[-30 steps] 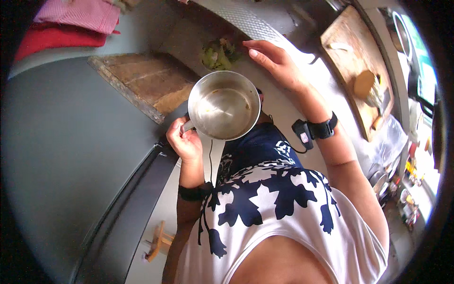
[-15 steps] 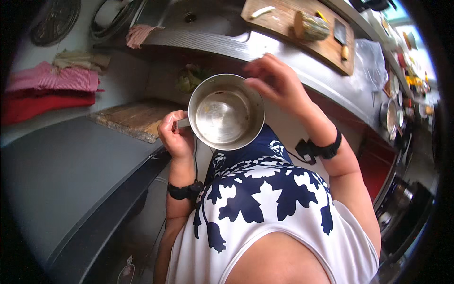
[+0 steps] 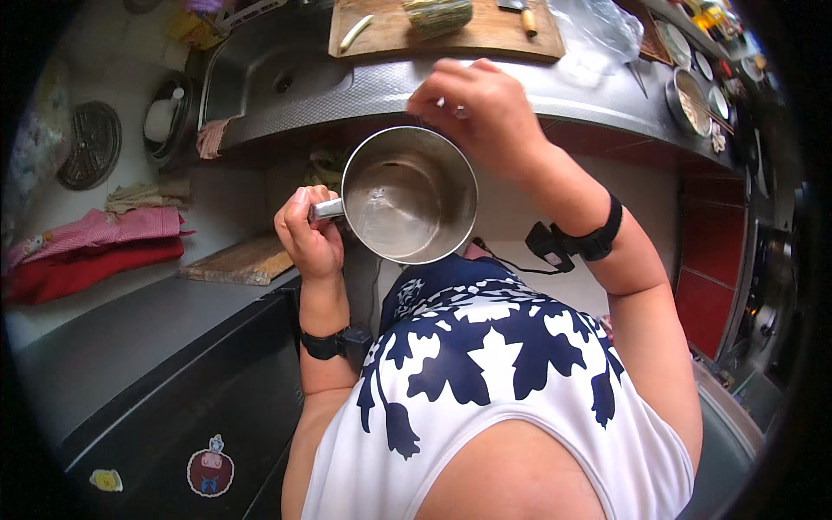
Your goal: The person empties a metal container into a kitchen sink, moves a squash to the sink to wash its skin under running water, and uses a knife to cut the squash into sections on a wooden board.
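Note:
My left hand [image 3: 311, 232] is closed round the short handle of a metal mug [image 3: 407, 201]. The mug is wide, with its mouth facing up toward me. Inside it a shiny, stained bottom shows, with a small clear or whitish patch near the left wall. Above the far right side of the rim is my right hand [image 3: 485, 114], its fingers curled in and slightly smeared. Small whitish bits show at its fingers, too small to name. This hand does not touch the mug.
Ahead runs a steel counter [image 3: 381, 97] with a sink [image 3: 234, 74]. On it lie a wooden cutting board [image 3: 381, 45] with a green-striped gourd [image 3: 438, 16], a knife [image 3: 529, 22], and a clear plastic bag [image 3: 598, 30]. To the left are a dark appliance [image 3: 165, 390] and folded cloths [image 3: 104, 234].
The view has swung right, and the counter sits higher in the picture. My right hand has risen away from the rim, and its fingers have curled in. The left hand keeps the mug.

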`<state>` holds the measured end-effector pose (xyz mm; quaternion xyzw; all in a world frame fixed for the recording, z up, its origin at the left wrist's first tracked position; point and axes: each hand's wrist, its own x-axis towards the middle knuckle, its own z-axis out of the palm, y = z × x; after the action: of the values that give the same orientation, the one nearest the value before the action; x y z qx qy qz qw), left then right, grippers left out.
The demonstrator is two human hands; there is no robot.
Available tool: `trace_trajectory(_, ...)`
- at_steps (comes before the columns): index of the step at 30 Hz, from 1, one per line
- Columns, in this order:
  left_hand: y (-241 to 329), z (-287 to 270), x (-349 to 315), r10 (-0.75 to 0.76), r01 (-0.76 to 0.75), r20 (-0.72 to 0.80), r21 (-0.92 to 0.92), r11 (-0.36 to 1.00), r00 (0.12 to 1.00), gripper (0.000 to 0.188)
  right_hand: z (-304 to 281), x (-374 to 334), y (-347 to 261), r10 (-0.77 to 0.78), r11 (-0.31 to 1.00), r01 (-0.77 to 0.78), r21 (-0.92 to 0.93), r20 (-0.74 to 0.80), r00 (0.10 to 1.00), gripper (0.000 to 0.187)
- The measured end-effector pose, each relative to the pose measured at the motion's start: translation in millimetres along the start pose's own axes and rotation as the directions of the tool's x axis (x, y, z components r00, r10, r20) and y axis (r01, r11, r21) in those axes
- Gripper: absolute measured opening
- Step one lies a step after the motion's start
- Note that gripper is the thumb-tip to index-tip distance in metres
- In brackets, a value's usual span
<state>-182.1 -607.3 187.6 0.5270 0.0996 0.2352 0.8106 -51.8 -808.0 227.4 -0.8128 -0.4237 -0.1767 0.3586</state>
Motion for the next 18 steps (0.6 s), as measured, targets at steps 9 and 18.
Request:
trace_trajectory(9,9.8,48.3,-15.4,0.023,-0.017,0.132,-0.045,0.999,0.991,0.037,-110.6,-85.1,29.6,0.533,0.718,-0.418,0.556,-0.053,0.845,0.019)
trace_trajectory(18,2.9,111.3,2.6,0.183,-0.186,0.261,-0.013,0.982,0.948,0.040,-139.9,-149.3,35.0,0.697,0.545,-0.584,0.601,0.061,0.714,0.019)
